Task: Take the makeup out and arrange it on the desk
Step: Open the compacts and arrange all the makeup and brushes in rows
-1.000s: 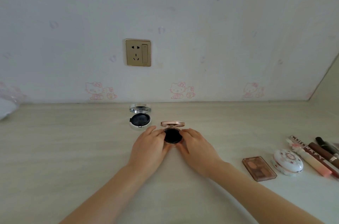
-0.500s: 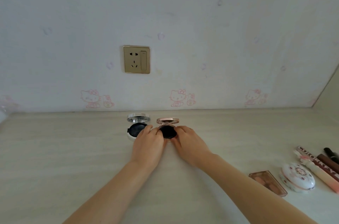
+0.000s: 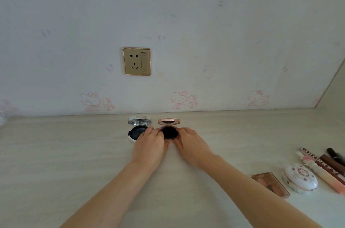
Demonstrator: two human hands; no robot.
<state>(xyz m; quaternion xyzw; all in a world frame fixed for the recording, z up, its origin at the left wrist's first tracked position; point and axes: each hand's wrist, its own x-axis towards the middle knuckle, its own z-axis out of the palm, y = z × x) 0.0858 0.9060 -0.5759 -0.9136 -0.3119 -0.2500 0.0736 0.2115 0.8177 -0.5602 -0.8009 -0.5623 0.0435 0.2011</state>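
The round pink-gold compact with the black middle sits on the pale wooden desk, below the gold wall socket and a little to its right. Its lid stands up. Our left hand and our right hand hold it from both sides, with fingers curled round its rim. Straight below the socket, just beside our left hand, is the round silver compact, and it is open too. We think our left fingers could bump it when we let go. They touch it or nearly do, and we cannot tell which. A bump could push it out of line or snap its lid shut. The pink-gold lid stands thin and tall, so a quick pull of our hands might flip the whole thing over. Our fingertips are also close to the black middle, and a slip could smudge it. Far to the right of the socket and lower down lie the flat brown eye-colour box, the white oval case with flowers and the long pink and brown tubes. Our right arm passes near them, so a wide swing back could knock them.
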